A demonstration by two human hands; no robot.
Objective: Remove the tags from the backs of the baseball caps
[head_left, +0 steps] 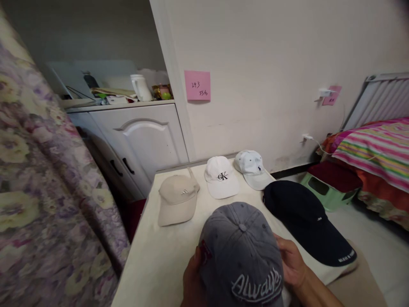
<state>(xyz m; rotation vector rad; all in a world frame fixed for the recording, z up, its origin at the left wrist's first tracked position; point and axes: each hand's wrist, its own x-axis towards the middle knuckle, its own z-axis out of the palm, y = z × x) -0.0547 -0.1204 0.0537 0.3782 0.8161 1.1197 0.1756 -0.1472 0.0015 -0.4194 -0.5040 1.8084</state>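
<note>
Close in front of me is a grey baseball cap [241, 251] with white "Always" lettering and a small red patch on its left side. My left hand [192, 277] grips the cap's left edge, and my right hand [290, 262] grips its right edge; some fingers of both are hidden behind it. Beyond it on the table lie a beige cap [177, 198], a white cap [221, 177] with black letters, and a pale blue cap [252, 168]. To the right of my right hand rests a dark navy cap [306, 219], its brim reaching past the table's edge.
The cream-covered table [153, 256] stands against the wall. A floral curtain [47, 170] hangs at left beside a white cabinet [143, 140]. At right are a green stool [330, 183] with a dark red top and a bed [380, 145] with a striped cover.
</note>
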